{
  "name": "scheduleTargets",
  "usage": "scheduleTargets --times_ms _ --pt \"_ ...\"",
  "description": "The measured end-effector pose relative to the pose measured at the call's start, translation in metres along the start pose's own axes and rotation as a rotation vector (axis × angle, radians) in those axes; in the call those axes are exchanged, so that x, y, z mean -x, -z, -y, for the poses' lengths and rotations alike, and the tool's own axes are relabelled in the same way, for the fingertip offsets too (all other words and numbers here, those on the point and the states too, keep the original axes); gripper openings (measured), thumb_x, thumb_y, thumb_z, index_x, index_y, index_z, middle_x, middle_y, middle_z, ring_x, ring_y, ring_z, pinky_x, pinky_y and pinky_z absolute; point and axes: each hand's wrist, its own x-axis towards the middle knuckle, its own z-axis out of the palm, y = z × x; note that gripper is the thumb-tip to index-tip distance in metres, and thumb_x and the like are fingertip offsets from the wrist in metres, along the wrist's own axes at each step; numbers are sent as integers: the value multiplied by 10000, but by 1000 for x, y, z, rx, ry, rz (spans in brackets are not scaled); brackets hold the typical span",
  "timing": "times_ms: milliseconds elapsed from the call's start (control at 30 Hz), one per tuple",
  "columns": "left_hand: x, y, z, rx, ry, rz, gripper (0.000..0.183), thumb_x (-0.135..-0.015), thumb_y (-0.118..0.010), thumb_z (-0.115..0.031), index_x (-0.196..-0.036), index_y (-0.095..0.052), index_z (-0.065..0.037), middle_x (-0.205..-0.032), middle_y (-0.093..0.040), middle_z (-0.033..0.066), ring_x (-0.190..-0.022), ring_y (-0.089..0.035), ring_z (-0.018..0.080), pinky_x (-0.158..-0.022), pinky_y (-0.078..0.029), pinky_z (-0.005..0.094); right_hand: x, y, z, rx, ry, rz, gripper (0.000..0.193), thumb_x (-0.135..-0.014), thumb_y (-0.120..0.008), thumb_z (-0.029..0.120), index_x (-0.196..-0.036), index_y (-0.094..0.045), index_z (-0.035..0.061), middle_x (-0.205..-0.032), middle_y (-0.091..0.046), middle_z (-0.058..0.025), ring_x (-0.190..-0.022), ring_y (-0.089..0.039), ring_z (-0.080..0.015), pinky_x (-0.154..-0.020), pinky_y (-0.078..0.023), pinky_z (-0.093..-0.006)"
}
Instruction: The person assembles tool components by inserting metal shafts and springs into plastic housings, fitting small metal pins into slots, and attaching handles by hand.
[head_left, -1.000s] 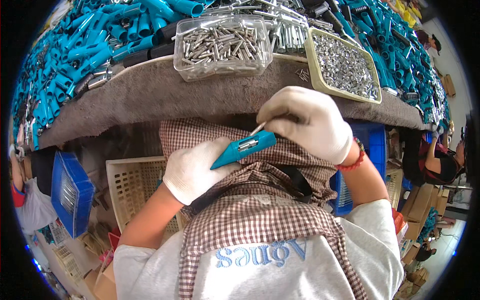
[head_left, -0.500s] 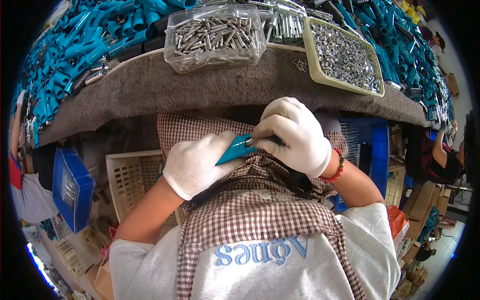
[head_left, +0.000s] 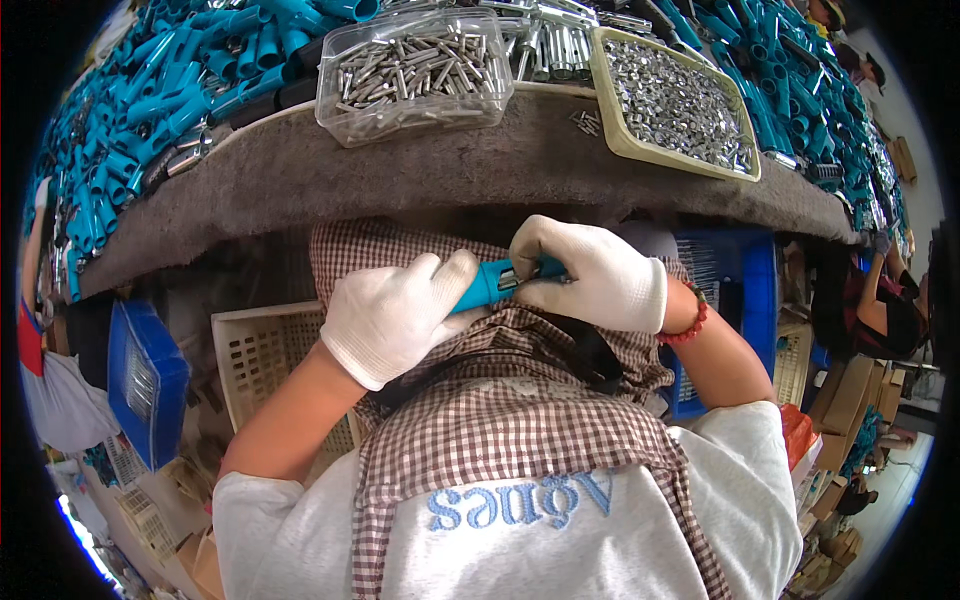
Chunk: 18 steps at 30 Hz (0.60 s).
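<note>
One teal tube point(head_left: 484, 287) is held approx. mid-frame: lower-L end clasped by gloved L hand point(head_left: 392, 310), upper-R end pinched by gloved R hand point(head_left: 592, 275), both touching, neither nearer. Long axis is tilted slightly, rising toward frame R; side slot point(head_left: 508, 280) is partly hidden by R fingers point(head_left: 540, 294).

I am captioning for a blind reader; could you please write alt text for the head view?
A person's white-gloved left hand and right hand hold a teal tube over a checked apron. Beyond, a clear tub of metal pins and a cream tray of small metal parts stand before heaped teal parts.
</note>
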Motion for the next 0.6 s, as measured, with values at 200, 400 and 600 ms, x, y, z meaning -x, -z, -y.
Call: scheduleTargets --times_ms 200,400,600 --pt "-1 -4 5 -36 -51 -62 538 -662 -792 -386 -1099 -603 -137 -697 -558 22 -519 -589 191 -475 -474 306 12 -2 -8 -129 -78 -103 489 -719 -749 115 -1149 -542 6 -1035 -643 -140 -980 -636 -224 -854 -503 -324" --pt "-3 -5 0 -16 -73 10 530 -640 -800 -332 -1099 -611 -146 -714 -568 30 -529 -597 204 -482 -481 314 13 3 -14 9 -148 14 575 -716 -764 420 -1059 -649 -27 -852 -682 -175 -803 -677 -302 -739 -536 -360" --pt "-13 -9 -10 -30 -97 33 584 -605 -809 -288 -1130 -592 -153 -811 -597 29 -574 -618 209 -511 -495 313 12 -6 -15 2 -218 -14 469 -726 -759 319 -1040 -651 -12 -857 -673 -165 -788 -667 -273 -711 -518 -351"
